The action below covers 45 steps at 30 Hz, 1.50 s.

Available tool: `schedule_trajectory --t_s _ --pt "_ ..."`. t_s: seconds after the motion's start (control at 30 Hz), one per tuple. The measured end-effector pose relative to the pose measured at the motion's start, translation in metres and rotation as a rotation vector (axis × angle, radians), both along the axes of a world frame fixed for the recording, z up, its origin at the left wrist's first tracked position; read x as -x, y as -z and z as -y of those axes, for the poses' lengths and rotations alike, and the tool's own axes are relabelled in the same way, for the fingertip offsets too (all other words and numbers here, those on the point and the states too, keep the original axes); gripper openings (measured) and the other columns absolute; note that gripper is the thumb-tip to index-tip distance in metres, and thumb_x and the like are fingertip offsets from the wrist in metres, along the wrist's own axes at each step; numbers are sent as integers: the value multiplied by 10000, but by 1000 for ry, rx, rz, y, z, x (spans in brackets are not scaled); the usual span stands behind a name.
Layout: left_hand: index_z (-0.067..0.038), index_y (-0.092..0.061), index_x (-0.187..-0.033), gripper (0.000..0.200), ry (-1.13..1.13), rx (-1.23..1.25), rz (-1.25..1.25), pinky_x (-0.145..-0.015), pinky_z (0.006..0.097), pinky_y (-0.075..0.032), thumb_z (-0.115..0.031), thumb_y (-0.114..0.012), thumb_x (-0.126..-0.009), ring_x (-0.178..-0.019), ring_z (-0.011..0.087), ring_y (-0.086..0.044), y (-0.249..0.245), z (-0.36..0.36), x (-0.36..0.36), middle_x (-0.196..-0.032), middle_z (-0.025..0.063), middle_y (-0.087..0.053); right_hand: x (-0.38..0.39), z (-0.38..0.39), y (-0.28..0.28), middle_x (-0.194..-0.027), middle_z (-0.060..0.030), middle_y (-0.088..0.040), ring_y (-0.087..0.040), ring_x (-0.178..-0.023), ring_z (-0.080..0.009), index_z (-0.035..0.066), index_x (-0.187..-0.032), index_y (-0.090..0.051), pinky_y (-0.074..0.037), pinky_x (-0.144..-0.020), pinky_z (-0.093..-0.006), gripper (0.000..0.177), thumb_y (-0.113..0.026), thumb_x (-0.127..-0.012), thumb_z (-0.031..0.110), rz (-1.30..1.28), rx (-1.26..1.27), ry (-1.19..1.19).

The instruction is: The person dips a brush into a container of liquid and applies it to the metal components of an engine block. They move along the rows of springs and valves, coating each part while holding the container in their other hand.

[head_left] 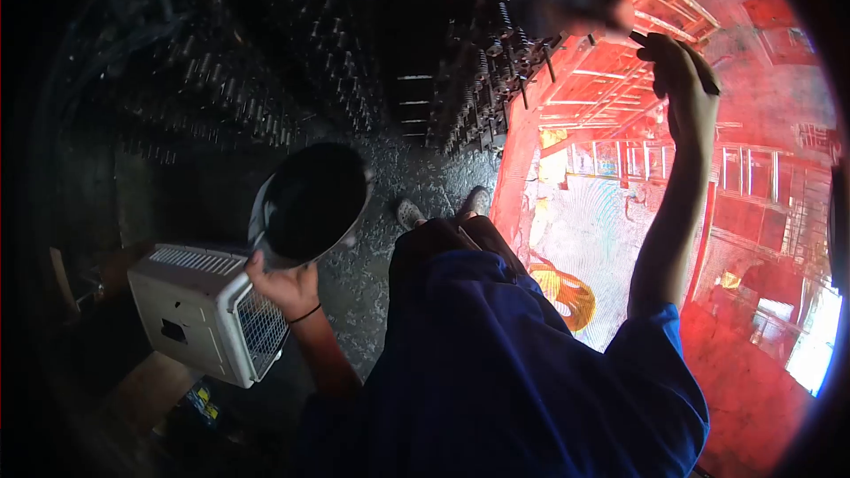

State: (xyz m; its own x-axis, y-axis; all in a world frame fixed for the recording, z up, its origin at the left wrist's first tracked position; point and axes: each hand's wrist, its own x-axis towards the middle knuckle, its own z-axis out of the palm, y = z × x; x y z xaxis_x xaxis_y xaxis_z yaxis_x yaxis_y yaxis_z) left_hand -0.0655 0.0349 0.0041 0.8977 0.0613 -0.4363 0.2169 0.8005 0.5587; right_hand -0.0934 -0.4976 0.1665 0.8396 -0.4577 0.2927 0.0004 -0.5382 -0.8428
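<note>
1. The rack of metal parts (482, 62) stands far up and to the right of the white grilled box (190, 310). The raised arm reaches close beside it. I think a sleeve or knuckle could snag on the jutting pieces if that arm swings inward.
2. The white grilled box sits low on the floor (372, 274), just beside the person's left leg. A step sideways could knock into it, since the pan hides part of it from above.
3. The black pan (314, 199) hangs just above and to the right of the box, with its rim overlapping the box's top corner. It is held by one edge only, so it may tip or slip and drop onto the box. The left hand (283, 285) grips that near rim from below. Its fingers are curled tight around the rim and the forearm is bent upward.
4. A thin dark stick (639, 38) is far right of the box and well above it. It could slide out because so little of it is pinched. The right hand (677, 71) is lifted high on a nearly straight arm. Its fingers are closed loosely round the stick and the wrist is cocked toward the rack.
</note>
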Motion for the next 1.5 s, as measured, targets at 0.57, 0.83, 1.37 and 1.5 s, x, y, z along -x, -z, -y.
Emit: schedule_trajectory --t_s 0.57,0.83,1.37,1.5 --pt "-12 -575 -1343 594 543 157 217 -1068 463 -438 -349 -611 -854 -1279 284 -545 3 174 -66 -1347 145 -602 -26 -143 41 -849 -69 -732 -604 -674 -124 -24 -1052 -728 -499 -654 -280 225 -585 -985 136 -241 221 -374" --pt "-24 -597 -1287 536 516 148 108 -1013 455 -471 -343 -625 -857 -1215 271 -571 5 217 -73 -1276 127 -626 -16 -72 39 -799 -69 -723 -463 -534 -51 1 -1041 -735 -316 -451 -218 292 -506 -991 176 -364 -224 -175" --pt "-73 -534 -1379 650 405 88 76 -1042 564 -423 -386 -647 -821 -1295 325 -514 -2 199 -91 -1390 124 -557 -11 56 -12 -928 -93 -755 -510 -624 -52 -41 -1100 -717 -386 -544 -217 274 -545 -998 145 -4 -223 204" --pt "-81 -503 -1403 701 382 52 39 -1061 571 -389 -397 -669 -800 -1307 342 -495 5 180 -82 -1414 134 -535 -20 67 3 -952 -108 -757 -536 -643 -65 -50 -1091 -726 -416 -573 -221 274 -568 -999 153 58 -159 168"
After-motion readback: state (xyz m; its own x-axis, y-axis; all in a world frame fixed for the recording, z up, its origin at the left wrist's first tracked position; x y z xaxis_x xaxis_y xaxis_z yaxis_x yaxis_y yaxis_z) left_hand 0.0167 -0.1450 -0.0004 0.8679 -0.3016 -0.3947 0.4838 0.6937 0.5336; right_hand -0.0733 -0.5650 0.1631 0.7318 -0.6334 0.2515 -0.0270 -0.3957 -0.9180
